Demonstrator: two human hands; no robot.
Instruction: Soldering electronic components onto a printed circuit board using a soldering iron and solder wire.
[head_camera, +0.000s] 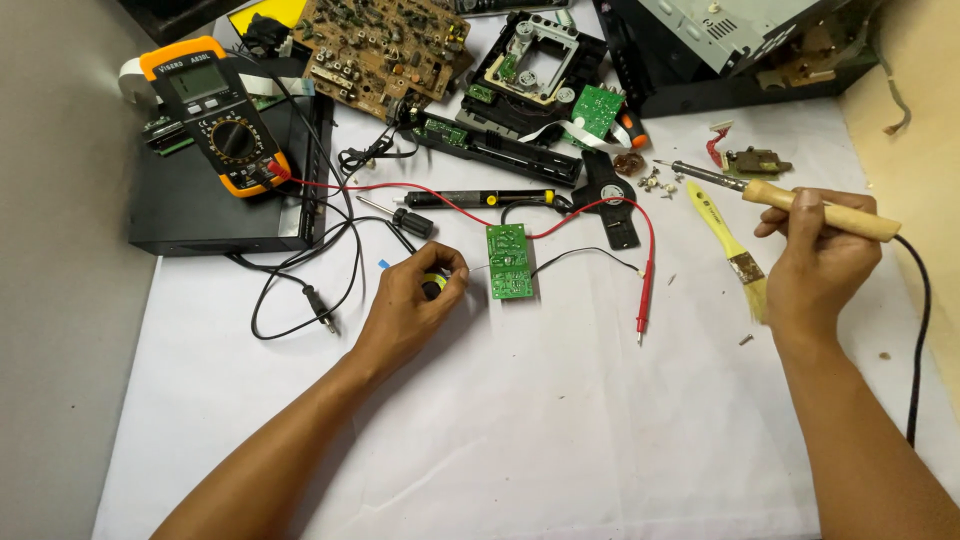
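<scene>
My right hand (815, 260) grips a soldering iron (775, 196) by its wooden handle, with the metal tip pointing left over the white table. My left hand (415, 300) is closed around a small round spool of solder wire (433, 286), just left of a small green circuit board (509, 262) lying flat. A thin strand runs from the spool toward the board. The iron's tip is well apart from the board, up and to its right.
An orange multimeter (218, 115) rests on a black box (200, 200), its red probe (644, 296) lying right of the board. A yellow brush (728, 244), a black screwdriver (400, 216), a brown circuit board (385, 45), screws and dismantled player parts (530, 70) crowd the far side.
</scene>
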